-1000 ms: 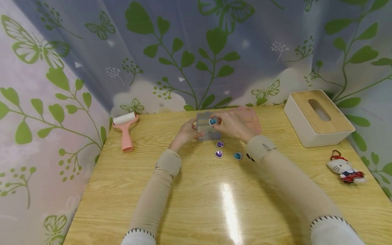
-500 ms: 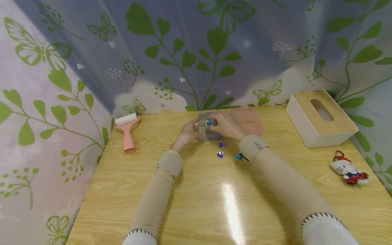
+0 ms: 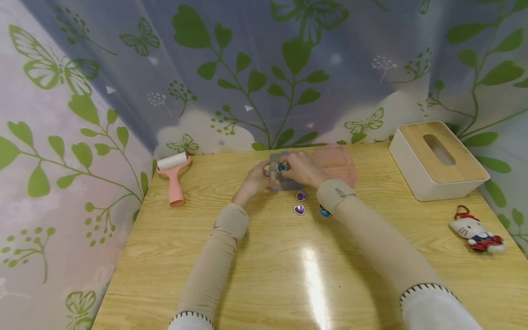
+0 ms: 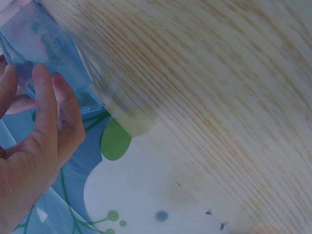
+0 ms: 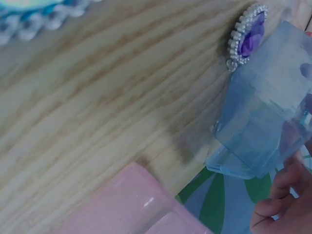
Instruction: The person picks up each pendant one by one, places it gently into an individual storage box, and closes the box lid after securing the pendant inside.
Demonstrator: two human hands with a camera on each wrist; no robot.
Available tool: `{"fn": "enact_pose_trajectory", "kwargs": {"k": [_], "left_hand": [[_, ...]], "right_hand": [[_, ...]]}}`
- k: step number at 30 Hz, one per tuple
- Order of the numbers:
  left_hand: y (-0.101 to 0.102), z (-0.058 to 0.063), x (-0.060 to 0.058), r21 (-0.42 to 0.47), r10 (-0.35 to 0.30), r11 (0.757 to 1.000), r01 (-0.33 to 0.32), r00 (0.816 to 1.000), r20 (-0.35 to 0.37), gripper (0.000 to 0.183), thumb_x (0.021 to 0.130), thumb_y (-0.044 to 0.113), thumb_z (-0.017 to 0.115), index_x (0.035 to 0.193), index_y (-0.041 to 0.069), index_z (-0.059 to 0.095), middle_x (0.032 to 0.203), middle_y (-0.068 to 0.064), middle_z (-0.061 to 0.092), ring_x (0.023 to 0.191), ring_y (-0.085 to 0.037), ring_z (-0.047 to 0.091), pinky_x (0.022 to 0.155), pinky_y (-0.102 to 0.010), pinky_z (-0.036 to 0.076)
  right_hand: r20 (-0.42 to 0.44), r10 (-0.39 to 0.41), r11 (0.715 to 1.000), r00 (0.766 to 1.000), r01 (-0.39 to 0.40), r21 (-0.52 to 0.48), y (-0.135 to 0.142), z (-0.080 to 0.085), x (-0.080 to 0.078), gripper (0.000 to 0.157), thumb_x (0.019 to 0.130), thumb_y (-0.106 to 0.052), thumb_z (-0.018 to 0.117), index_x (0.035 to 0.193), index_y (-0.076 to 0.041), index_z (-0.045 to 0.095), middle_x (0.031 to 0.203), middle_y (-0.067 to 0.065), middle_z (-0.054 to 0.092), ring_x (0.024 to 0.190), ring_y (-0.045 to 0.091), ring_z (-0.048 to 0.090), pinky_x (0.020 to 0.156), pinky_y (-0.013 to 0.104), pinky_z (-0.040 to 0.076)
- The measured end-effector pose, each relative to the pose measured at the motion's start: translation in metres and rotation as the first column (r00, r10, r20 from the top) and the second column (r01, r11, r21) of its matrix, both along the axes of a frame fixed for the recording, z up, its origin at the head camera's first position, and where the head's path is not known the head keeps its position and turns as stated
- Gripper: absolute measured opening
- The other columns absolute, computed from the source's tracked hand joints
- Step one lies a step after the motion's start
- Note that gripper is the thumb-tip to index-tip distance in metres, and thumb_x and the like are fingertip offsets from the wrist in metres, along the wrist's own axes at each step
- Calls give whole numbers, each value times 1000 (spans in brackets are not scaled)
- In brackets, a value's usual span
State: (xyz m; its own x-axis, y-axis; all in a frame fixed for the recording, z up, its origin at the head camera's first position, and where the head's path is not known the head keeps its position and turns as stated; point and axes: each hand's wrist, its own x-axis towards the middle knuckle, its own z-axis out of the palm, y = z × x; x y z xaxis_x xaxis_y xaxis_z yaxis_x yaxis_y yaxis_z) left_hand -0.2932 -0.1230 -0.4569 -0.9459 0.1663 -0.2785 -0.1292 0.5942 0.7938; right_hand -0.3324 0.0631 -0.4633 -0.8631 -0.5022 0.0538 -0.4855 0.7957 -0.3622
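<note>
A clear bluish plastic box (image 3: 292, 185) stands near the back of the table, and my left hand (image 3: 253, 182) grips its left side, as the left wrist view also shows. Above the box my right hand (image 3: 305, 169) pinches a blue jewel (image 3: 282, 167) with a pale rim between thumb and fingers. Two purple heart-shaped jewels (image 3: 299, 210) lie in front of the box; the nearer-to-box purple jewel (image 5: 252, 36) shows its silver beaded edge in the right wrist view. Another blue jewel (image 3: 325, 213) lies beside them, partly hidden by my right sleeve.
A pink see-through plastic piece (image 3: 340, 165) lies right of the box. Further right are a white tissue box (image 3: 441, 158) with a wooden top and a cat plush charm (image 3: 476, 233). A pink lint roller (image 3: 175, 181) lies at the back left. Patterned curtain (image 3: 243, 114) borders the table.
My right hand has moved slightly left with the blue jewel, over the box. Its sleeve now covers part of the blue jewel on the table. My left hand keeps its hold.
</note>
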Motion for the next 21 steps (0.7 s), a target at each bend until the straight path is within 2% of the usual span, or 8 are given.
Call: {"fn": "enact_pose_trajectory", "kwargs": {"k": [3, 8, 11, 16, 21], "left_hand": [[1, 1, 1, -5, 4, 1000, -4, 1000, 2, 84, 94, 6, 78, 165, 8, 33, 124, -19, 57, 86, -20, 67, 71, -21, 56], [1, 0, 0, -8, 1, 1000, -1, 1000, 13, 84, 95, 7, 78, 165, 9, 32, 121, -16, 57, 97, -30, 74, 67, -19, 52], [0, -1, 0, -9, -2, 1000, 2, 1000, 12, 85, 95, 7, 78, 165, 10, 31, 119, -13, 56, 102, -34, 74, 68, -19, 52], [-1, -2, 0, 4, -3, 1000, 3, 1000, 12, 84, 95, 7, 78, 165, 9, 31, 112, -10, 54, 96, -29, 73, 68, -19, 53], [-2, -4, -1, 17, 5, 1000, -5, 1000, 9, 84, 95, 6, 78, 165, 10, 32, 108, -7, 51, 88, -22, 68, 76, -26, 59]], "right_hand": [[-8, 15, 1000, 1000, -15, 27, -3, -3, -1, 37, 97, -31, 77, 132, -17, 73, 98, 2, 79, 85, 20, 71, 70, 37, 59], [7, 28, 997, 1000, -29, 65, -6, -3, 0, 39, 97, -35, 77, 132, -19, 73, 100, 3, 80, 87, 21, 72, 70, 37, 60], [22, 31, 995, 999, -33, 99, -9, -2, 1, 41, 97, -36, 77, 134, -20, 73, 110, 4, 80, 91, 23, 73, 72, 38, 60], [29, 31, 989, 999, -35, 146, -15, -3, -1, 41, 97, -37, 77, 134, -20, 73, 124, 6, 78, 96, 25, 72, 80, 42, 60], [27, 17, 981, 999, -22, 190, -20, -2, -4, 42, 98, -37, 76, 136, -20, 72, 118, 7, 79, 84, 21, 69, 71, 37, 58]]}}
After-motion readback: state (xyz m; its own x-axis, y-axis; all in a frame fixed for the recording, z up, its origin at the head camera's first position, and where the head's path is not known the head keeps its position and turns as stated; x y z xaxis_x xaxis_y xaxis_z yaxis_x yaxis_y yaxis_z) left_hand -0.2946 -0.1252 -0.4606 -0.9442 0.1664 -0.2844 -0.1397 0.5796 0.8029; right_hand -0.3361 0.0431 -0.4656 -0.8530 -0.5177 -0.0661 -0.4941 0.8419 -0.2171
